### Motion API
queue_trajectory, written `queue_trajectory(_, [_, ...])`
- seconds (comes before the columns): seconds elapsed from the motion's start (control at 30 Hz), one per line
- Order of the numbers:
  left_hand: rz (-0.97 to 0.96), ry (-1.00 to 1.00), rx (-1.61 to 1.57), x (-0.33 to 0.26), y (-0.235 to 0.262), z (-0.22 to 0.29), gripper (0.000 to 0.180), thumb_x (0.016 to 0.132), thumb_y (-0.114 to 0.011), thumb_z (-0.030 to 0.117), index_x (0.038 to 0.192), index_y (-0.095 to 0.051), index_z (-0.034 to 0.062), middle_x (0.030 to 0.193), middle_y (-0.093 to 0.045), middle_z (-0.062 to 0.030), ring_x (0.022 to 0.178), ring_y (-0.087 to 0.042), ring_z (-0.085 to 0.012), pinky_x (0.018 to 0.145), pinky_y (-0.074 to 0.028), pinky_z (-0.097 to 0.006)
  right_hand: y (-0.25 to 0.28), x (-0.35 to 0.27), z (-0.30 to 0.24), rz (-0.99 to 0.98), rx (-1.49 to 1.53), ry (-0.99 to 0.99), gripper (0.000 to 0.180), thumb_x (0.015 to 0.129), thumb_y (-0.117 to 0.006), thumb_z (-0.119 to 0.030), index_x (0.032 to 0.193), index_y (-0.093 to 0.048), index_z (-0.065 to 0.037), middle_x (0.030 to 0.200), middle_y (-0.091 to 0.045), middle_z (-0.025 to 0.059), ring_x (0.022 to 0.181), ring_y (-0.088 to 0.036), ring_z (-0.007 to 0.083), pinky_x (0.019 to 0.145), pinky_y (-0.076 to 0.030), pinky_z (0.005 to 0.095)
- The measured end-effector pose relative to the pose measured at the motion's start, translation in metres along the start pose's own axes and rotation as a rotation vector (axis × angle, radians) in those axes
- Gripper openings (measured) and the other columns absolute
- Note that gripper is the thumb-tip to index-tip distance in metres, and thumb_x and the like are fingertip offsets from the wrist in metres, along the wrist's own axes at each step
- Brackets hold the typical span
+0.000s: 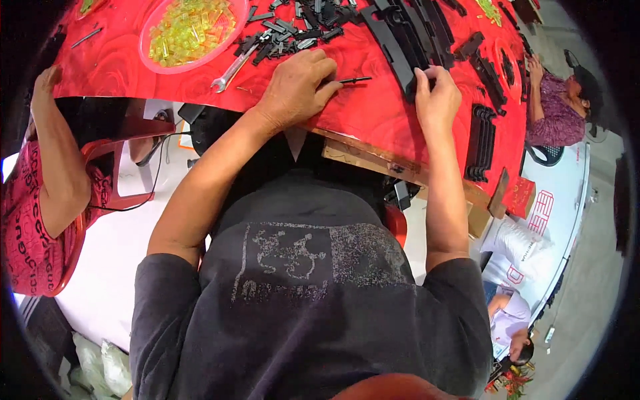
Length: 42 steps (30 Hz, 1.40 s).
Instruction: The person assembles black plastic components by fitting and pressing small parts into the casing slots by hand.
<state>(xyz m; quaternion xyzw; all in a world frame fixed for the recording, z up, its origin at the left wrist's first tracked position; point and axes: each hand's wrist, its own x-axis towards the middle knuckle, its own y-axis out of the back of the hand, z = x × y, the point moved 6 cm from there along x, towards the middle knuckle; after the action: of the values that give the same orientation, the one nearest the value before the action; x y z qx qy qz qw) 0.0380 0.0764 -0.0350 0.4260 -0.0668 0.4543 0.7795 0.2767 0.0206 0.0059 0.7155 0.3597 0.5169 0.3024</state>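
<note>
My left hand (300, 87) rests on the red table cover, fingers curled and thumb toward the index finger. A thin dark rod (355, 80) sticks out to the right from between its fingertips; its other end is hidden by the hand. My right hand (439, 100) pinches the near end of a long black plastic part (390, 57), which lies slanting away to the far left. Beside that part lie more long black parts (430, 30). A metal wrench (235, 69) lies left of my left hand, next to a pile of small black pieces (293, 30).
A pink basket (145, 50) of yellow translucent pieces stands at the far left. Black ribbed parts (480, 143) lie near the table's right edge. One person (47, 200) sits at the left, another (560, 107) at the far right. The table's wooden edge (373, 155) runs before me.
</note>
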Motion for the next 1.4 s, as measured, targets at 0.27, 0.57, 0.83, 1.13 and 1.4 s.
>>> queue_trajectory(0.27, [-0.009, 0.001, -0.001, 0.001, -0.001, 0.000, 0.021, 0.078, -0.072, 0.016, 0.082, -0.056, 0.0035, 0.080, -0.055, -0.0125, 0.082, -0.058, -0.0336, 0.071, -0.047, -0.043, 0.020, -0.063, 0.023, -0.071, 0.961, -0.721, 0.012, 0.091, -0.069, -0.016, 0.084, -0.065, -0.007, 0.077, -0.063, -0.0037, 0.064, -0.053, 0.0047, 0.057, -0.042, 0.0221])
queue_trajectory(0.57, [0.082, 0.049, 0.110, -0.001, 0.009, 0.004, 0.017, 0.080, -0.072, 0.012, 0.083, -0.058, 0.0025, 0.081, -0.056, -0.0123, 0.079, -0.059, -0.0333, 0.067, -0.048, -0.041, 0.016, -0.104, -0.017, -0.363, 1.513, -0.970, 0.032, 0.099, -0.057, -0.020, 0.122, -0.057, 0.002, 0.111, -0.067, 0.0187, 0.092, -0.070, 0.0213, 0.078, -0.059, 0.0307])
queue_trajectory(0.83, [0.124, 0.127, 0.198, -0.007, 0.013, -0.002, 0.017, 0.082, -0.071, 0.015, 0.091, -0.060, 0.0044, 0.084, -0.058, -0.0118, 0.081, -0.061, -0.0336, 0.069, -0.050, -0.041, 0.008, -0.116, -0.024, -0.441, 1.554, -1.016, 0.039, 0.099, -0.057, -0.025, 0.128, -0.055, 0.001, 0.116, -0.065, 0.0163, 0.093, -0.066, 0.0177, 0.074, -0.058, 0.0274])
queue_trajectory(1.13, [0.113, 0.132, 0.206, -0.014, 0.020, -0.001, 0.020, 0.081, -0.072, 0.016, 0.095, -0.061, 0.0046, 0.089, -0.058, -0.0124, 0.087, -0.060, -0.0333, 0.074, -0.049, -0.040, 0.029, -0.100, -0.026, -0.214, 0.941, -0.681, 0.032, 0.094, -0.064, -0.010, 0.124, -0.059, 0.000, 0.103, -0.067, 0.0052, 0.080, -0.062, 0.0084, 0.072, -0.053, 0.0230])
queue_trajectory(1.4, [0.205, 0.071, 0.186, -0.004, 0.053, 0.000, 0.014, 0.082, -0.070, 0.013, 0.091, -0.064, 0.0033, 0.086, -0.062, -0.0128, 0.082, -0.062, -0.0332, 0.071, -0.049, -0.040, 0.046, -0.093, -0.046, -0.105, 0.313, -0.121, 0.028, 0.085, -0.070, -0.003, 0.112, -0.065, 0.000, 0.097, -0.069, 0.0150, 0.090, -0.066, 0.0258, 0.082, -0.051, 0.0348])
